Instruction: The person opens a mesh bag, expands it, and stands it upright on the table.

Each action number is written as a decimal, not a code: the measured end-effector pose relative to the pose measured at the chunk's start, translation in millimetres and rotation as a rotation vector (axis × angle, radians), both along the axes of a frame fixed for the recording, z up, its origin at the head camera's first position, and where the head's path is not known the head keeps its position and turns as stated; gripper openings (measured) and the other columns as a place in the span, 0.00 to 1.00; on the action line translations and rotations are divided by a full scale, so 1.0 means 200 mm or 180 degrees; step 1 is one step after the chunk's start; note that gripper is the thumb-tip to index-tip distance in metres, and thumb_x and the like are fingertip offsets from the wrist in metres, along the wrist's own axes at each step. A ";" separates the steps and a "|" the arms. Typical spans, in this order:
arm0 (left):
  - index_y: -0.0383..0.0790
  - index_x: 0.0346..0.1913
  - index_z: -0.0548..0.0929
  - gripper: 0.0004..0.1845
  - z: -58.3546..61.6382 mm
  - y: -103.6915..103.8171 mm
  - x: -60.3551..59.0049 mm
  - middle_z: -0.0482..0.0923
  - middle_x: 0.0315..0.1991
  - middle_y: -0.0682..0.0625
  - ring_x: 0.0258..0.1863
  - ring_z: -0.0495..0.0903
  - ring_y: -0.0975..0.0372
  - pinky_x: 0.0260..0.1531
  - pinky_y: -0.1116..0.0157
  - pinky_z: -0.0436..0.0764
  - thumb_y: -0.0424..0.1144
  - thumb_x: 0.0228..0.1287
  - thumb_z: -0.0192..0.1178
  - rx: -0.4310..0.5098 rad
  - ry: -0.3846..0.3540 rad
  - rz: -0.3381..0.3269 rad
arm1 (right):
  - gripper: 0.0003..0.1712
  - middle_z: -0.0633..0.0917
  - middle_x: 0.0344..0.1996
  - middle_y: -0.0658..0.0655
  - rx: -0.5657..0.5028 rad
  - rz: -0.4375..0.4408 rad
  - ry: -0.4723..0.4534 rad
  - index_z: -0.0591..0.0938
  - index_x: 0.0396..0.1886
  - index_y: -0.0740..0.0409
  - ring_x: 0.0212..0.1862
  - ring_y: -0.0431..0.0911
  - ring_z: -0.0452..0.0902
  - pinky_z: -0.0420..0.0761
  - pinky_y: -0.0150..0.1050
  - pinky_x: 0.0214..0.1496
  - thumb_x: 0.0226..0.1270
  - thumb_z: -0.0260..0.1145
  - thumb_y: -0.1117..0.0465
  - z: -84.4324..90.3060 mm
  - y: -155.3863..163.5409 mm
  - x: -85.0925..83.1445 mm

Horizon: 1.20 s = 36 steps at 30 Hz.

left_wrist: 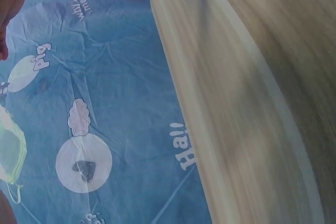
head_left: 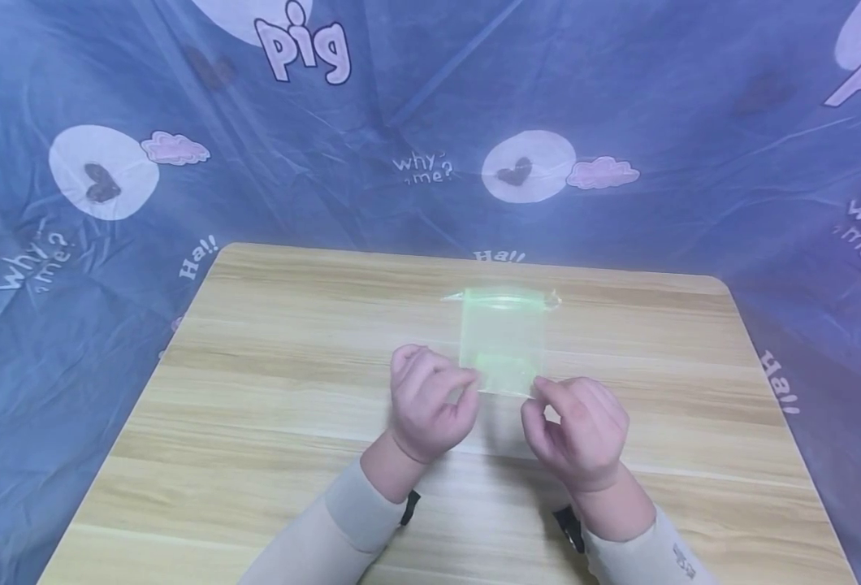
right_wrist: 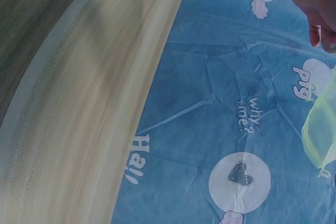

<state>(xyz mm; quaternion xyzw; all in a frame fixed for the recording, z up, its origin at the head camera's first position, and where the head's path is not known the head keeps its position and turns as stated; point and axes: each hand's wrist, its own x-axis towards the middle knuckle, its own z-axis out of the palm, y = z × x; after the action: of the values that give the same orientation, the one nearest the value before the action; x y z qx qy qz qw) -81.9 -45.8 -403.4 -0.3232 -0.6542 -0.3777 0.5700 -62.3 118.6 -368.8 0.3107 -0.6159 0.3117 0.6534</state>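
Note:
A sheer pale-green drawstring pouch [head_left: 504, 337] is stretched between both hands above the table, its gathered band and clear cord ends toward the far side. At its near left corner, the thumb and forefinger of my left hand [head_left: 434, 402] pinch the edge. My right hand [head_left: 580, 426] pinches the near right corner in the same way. Part of the pouch [left_wrist: 10, 148] and of the left hand [left_wrist: 11, 3] show at the left wrist view's edge. In the right wrist view, the pouch [right_wrist: 320, 127] and right hand [right_wrist: 317, 3] are cut off at the edge.
A light wood-grain table [head_left: 270, 390] lies under the hands. Behind and beside it hangs a blue printed cloth [head_left: 372, 211] with lettering and pale circles. Grey sleeves [head_left: 335, 528] and black wrist straps [head_left: 568, 528] cover the forearms.

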 end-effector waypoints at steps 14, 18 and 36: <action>0.40 0.35 0.91 0.04 0.01 0.00 0.00 0.73 0.24 0.54 0.20 0.72 0.63 0.36 0.58 0.71 0.33 0.65 0.67 -0.0083 -0.0121 0.0038 | 0.11 0.66 0.13 0.52 0.0037 -0.0171 -0.0092 0.86 0.26 0.65 0.16 0.45 0.54 0.52 0.32 0.16 0.57 0.60 0.77 0.01 -0.01 0.00; 0.42 0.32 0.93 0.05 0.00 0.00 0.00 0.72 0.23 0.55 0.20 0.71 0.63 0.37 0.58 0.70 0.31 0.62 0.69 -0.0112 -0.0146 0.0075 | 0.10 0.66 0.12 0.52 0.0028 -0.0155 -0.0038 0.84 0.24 0.65 0.15 0.44 0.53 0.51 0.32 0.16 0.57 0.60 0.79 0.00 -0.01 -0.01; 0.41 0.33 0.92 0.12 0.02 0.01 0.02 0.72 0.22 0.55 0.19 0.70 0.62 0.36 0.58 0.69 0.26 0.50 0.63 -0.0026 -0.0221 0.0056 | 0.11 0.71 0.18 0.56 0.0262 -0.0192 -0.0281 0.88 0.31 0.64 0.18 0.49 0.58 0.54 0.36 0.18 0.57 0.60 0.76 0.00 -0.01 0.01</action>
<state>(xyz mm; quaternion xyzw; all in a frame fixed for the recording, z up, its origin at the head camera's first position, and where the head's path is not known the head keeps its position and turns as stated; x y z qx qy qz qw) -77.6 -44.4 -399.5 -0.3065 -0.6779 -0.3810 0.5489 -59.7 115.9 -368.5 0.3045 -0.6655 0.2796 0.6214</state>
